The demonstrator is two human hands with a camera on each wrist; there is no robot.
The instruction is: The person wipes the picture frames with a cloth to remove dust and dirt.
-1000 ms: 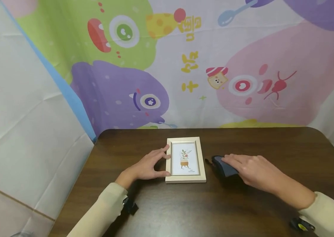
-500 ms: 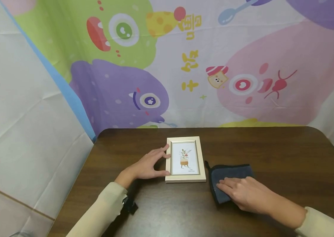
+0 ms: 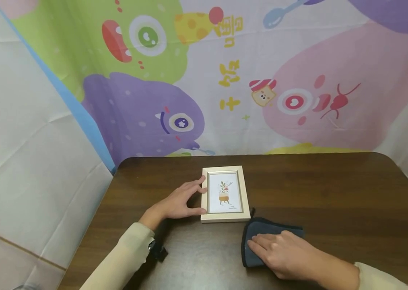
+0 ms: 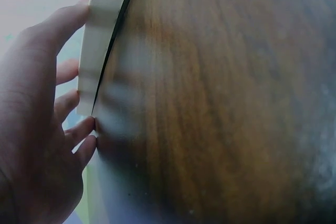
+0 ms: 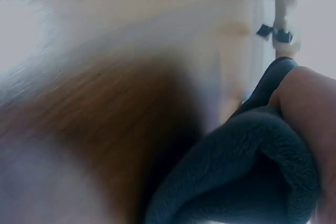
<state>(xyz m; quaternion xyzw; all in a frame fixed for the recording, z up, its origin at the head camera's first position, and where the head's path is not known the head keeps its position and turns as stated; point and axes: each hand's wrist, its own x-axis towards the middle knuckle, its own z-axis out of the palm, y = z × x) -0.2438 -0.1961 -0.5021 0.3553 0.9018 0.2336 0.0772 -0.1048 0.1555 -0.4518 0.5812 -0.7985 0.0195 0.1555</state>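
Observation:
A cream picture frame (image 3: 225, 218) lies face up on the dark wooden table, holding a print of a potted plant. In the head view my left hand (image 3: 176, 203) spreads its thumb and fingers along the frame's left side, touching it. The left wrist view shows the hand (image 4: 39, 93) against the frame's pale side (image 4: 102, 30). To the right, my right hand (image 3: 283, 251) holds a folded dark blue cloth (image 3: 249, 245) with black edging, its fingertips on top; the thumb is hidden. The fluffy cloth (image 5: 220, 156) bulges in a fold in the right wrist view.
The brown table (image 3: 338, 193) has rounded far corners. A cartoon-printed curtain (image 3: 233, 133) hangs behind it, and pale sheeting (image 3: 37, 133) covers the left side. A black strap (image 3: 158, 251) sits at the left wrist.
My right hand has brought the cloth nearer to me and slightly left, from beside the frame to below its right corner. The cloth lies flatter. My left hand and the frame stay put.

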